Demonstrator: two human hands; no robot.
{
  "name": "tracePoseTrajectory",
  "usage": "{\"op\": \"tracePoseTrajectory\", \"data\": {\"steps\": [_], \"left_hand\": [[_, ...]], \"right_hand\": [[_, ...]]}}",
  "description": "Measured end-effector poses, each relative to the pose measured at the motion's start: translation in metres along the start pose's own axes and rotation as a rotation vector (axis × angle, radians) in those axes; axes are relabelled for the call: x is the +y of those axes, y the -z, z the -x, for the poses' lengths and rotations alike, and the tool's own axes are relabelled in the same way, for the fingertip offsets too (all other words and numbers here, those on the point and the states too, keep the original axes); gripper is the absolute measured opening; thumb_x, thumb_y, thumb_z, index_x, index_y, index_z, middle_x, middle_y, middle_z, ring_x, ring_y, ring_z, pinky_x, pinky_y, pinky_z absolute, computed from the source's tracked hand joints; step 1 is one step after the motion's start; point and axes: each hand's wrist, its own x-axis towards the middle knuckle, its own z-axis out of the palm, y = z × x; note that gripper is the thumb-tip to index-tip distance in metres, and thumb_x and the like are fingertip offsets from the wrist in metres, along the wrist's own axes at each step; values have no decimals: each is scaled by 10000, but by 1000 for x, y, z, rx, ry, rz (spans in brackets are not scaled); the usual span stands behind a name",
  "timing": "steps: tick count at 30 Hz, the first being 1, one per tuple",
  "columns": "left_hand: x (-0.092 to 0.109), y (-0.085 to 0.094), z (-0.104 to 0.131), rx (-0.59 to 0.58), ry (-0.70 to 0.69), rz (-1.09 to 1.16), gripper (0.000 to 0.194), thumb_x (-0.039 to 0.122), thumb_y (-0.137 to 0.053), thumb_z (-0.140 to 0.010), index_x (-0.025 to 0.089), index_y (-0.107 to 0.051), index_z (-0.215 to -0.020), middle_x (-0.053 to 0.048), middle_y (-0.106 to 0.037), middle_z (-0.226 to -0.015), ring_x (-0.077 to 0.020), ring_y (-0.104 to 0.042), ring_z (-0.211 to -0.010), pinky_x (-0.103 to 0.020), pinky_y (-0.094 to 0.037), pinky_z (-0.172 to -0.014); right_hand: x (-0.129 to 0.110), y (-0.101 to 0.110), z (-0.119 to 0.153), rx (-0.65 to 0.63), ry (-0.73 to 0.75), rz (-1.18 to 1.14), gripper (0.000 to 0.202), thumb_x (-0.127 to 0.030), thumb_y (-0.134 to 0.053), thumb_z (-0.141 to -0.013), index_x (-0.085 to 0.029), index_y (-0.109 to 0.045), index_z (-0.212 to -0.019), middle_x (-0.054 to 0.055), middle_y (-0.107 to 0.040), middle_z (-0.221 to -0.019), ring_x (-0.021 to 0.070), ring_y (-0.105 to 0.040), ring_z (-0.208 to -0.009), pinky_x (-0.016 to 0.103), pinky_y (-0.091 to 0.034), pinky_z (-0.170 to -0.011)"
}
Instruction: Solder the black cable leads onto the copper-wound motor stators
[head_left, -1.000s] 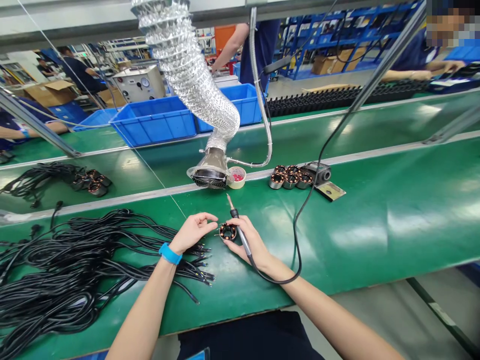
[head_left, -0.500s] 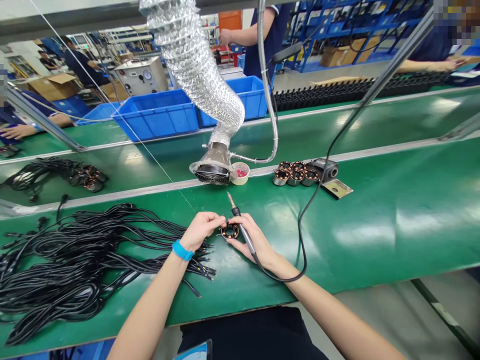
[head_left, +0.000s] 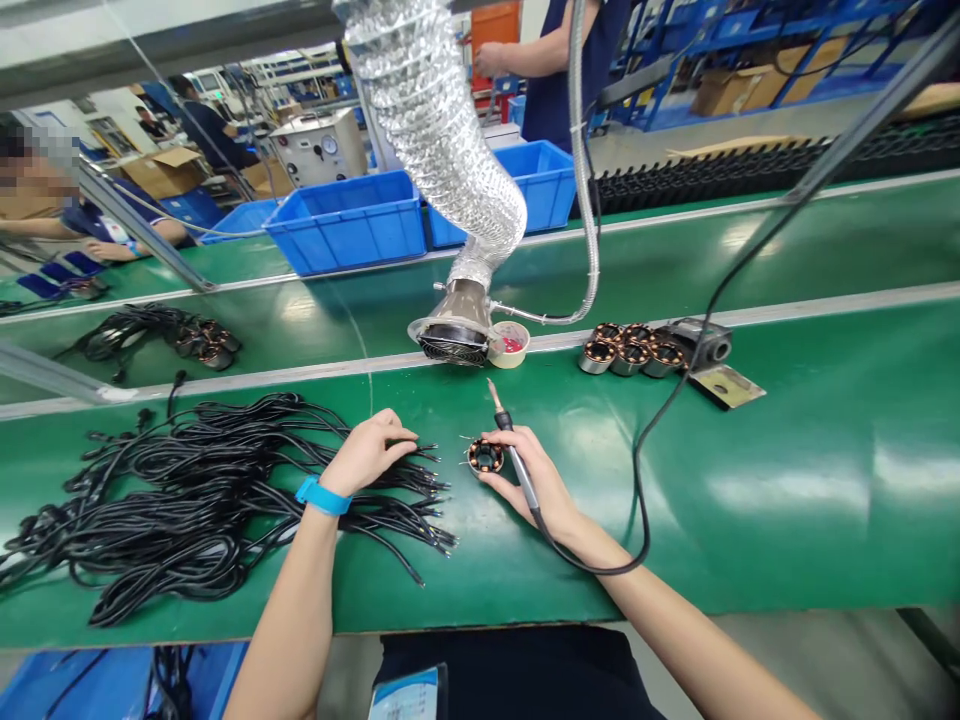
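Stator [head_left: 475,465] is mid-frame, gripped by the right hand [head_left: 546,486] along with a soldering iron [head_left: 523,478]; its wire leads [head_left: 466,437] stick out, apparently not yet joined. Left hand [head_left: 371,450], fingers bunched at black cables [head_left: 225,470] left of centre, may pinch one; I cannot tell.

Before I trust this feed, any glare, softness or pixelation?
Head view: pale glare streaks the green tabletop at right; highlights fleck the foil duct. Same view: left hand and right hand read fairly clearly, blue shelving softer, pixelation at left edge.
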Motion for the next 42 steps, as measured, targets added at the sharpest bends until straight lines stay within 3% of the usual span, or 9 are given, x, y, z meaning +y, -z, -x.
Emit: {"op": "tracePoseTrajectory", "data": {"steps": [5, 11, 20, 24, 27, 30, 33, 37, 42], "left_hand": [[2, -4, 1, -92, -30, -150, 127, 310, -616, -894, 199, -675, -884, -46, -617, -972, -188, -611, -840, -290, -454, -763], [13, -13, -5, -52, 31, -380, 194, 294, -440, -982, 169, -583, -944, -85, -614, -931, -218, -612, -807, -309, -442, -699], [13, -16, 9, -92, -56, -98, 191, 325, -465, -972, 200, -600, -922, -46, -640, -884, -189, -610, -779, -284, -444, -706], [-4, 5, 17, -11, -95, 32, 200, 303, -502, -953, 193, -668, -942, -69, -621, -980, -184, -604, -890, -290, -473, -831], [-38, 39, 23, 58, -10, -120, 244, 159, -473, -921, 188, -687, -1036, -86, -600, -1041, -201, -596, -958, -319, -467, -897], [-73, 67, 26, -83, 161, -450, 417, -9, -427, -809, 172, -671, -1094, -93, -572, -1084, -188, -622, -877, -304, -477, -826], [-93, 79, 24, -191, 249, -645, 411, -22, -429, -763, 178, -654, -1043, -90, -560, -1096, -167, -626, -773, -283, -459, -700], [-92, 87, 17, -205, 225, -675, 190, 68, -525, -735, 186, -621, -849, -68, -609, -959, -194, -612, -743, -279, -408, -628], [-66, 83, 8, -194, 141, -621, 55, 179, -575, -766, 220, -609, -783, -29, -663, -802, -206, -611, -748, -272, -371, -625]], "right_hand": [[3, -3, -6, 43, 4, 64, 400, -245, -659, -860, -276, -502, -1227, 78, -538, -1166, 250, -585, -1073, 439, -479, -969], [1, -3, -11, 66, 10, 130, 361, -260, -646, -874, -269, -511, -1208, 71, -549, -1114, 239, -593, -1026, 411, -494, -937], [4, -8, -17, 113, 11, 157, 341, -291, -653, -868, -261, -526, -1182, 76, -559, -1097, 249, -605, -1008, 425, -510, -917], [7, -9, -14, 140, 44, 147, 354, -280, -651, -867, -260, -517, -1195, 85, -566, -1128, 252, -605, -1034, 439, -504, -935], [9, -10, -12, 143, 53, 145, 369, -277, -649, -868, -261, -510, -1209, 90, -566, -1158, 255, -602, -1059, 451, -501, -950], [11, -10, -11, 130, 52, 153, 396, -276, -654, -867, -266, -501, -1231, 93, -555, -1189, 255, -592, -1089, 455, -495, -969], [10, -10, -9, 108, 66, 162, 428, -266, -655, -867, -269, -484, -1260, 99, -544, -1214, 260, -582, -1119, 462, -490, -984], [10, -9, -8, 103, 80, 149, 455, -251, -648, -870, -273, -467, -1286, 105, -537, -1237, 270, -578, -1158, 469, -489, -999], [12, -12, -6, 126, 68, 152, 459, -245, -653, -861, -280, -478, -1284, 105, -533, -1236, 275, -581, -1159, 471, -496, -997]]}}
